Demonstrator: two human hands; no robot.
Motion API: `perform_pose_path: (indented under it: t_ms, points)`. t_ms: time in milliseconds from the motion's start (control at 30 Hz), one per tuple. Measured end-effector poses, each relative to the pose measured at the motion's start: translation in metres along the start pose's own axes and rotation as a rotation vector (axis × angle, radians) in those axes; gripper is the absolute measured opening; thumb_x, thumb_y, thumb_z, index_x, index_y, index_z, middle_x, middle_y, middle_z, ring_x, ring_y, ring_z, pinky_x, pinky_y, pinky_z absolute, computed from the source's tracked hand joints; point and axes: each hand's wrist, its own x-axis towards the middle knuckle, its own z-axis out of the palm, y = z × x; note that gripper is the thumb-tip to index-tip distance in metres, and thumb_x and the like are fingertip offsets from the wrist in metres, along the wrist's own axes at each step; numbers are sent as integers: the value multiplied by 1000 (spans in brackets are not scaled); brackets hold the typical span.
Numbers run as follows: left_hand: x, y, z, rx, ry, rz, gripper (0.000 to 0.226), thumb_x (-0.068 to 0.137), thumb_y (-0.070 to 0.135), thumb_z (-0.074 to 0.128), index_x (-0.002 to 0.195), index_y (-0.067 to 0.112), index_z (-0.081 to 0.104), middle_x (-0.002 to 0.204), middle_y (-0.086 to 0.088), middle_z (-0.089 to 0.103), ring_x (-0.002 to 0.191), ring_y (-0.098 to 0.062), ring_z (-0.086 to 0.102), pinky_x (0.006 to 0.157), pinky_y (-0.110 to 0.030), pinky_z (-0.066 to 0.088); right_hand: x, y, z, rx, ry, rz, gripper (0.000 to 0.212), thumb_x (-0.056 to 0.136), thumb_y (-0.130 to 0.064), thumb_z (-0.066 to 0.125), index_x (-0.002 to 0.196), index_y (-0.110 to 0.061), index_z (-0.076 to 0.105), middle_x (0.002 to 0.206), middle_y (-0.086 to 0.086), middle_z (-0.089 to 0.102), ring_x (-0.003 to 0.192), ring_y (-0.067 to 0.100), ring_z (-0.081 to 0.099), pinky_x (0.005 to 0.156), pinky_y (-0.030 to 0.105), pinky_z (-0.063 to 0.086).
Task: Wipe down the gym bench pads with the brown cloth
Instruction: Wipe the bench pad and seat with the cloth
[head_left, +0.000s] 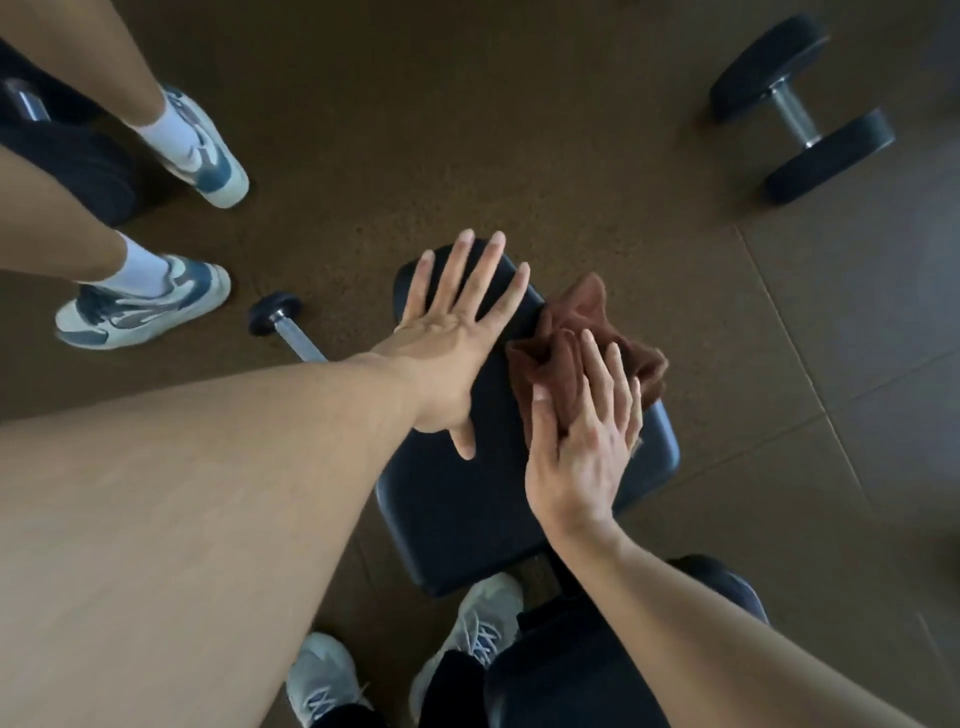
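Note:
A black bench pad (457, 509) lies below me in the head view. My left hand (457, 332) rests flat on its far left part with the fingers spread and straight. The brown cloth (571, 353) is bunched on the pad's right side and hangs a little over the edge. My right hand (587, 441) presses down on the cloth with straight fingers, its thumb along the cloth's left fold. A second black pad (571, 670) shows at the bottom, partly hidden by my right forearm.
A large black dumbbell (800, 109) lies on the brown floor at the upper right. A smaller dumbbell (283, 325) lies left of the bench. Another person's legs and blue-white sneakers (140, 306) stand at the left. My own grey shoes (478, 623) are beside the bench.

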Motion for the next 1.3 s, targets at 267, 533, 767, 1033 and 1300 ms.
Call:
perform_pose_path:
  t_ms: [267,533,767,1033,1300]
  points:
    - [-124,-42,129,-237,149,-40,126,79,93,35,153,16,-32,159,2,-43,147,-12,-36,125,-36,-10,69,-82,24,-138,-182,-284,55,105,-56,36,150,-31,52,167,-10,36,160,21,15,129,51,0]
    - [-201,-57,188,-418,7,-258,120,77,92,31,156,20,-23,162,3,-33,150,-11,-27,123,-32,-11,21,-104,28,-542,-561,-858,60,101,-60,39,129,-17,71,140,-7,65,156,28,28,125,66,-1]
    - [-184,-27,168,-575,45,-273,126,74,69,73,161,22,-6,169,1,-11,156,-19,3,122,-33,6,-104,-51,12,-553,-771,-960,35,96,-51,57,117,-29,73,168,-2,34,161,29,-3,124,69,-8]
    - [-189,-3,163,-584,-81,-263,117,78,59,76,161,26,1,170,3,0,155,-19,10,124,-40,18,-65,6,-32,-547,-881,-1320,61,76,-15,77,133,-35,68,170,-4,28,160,26,8,124,64,5]
    - [-183,17,160,-604,-75,-337,108,79,61,74,160,24,13,169,1,7,153,-22,21,121,-41,27,23,109,-127,-643,-664,-1166,54,67,7,63,106,-25,80,154,1,54,145,30,40,120,52,35]
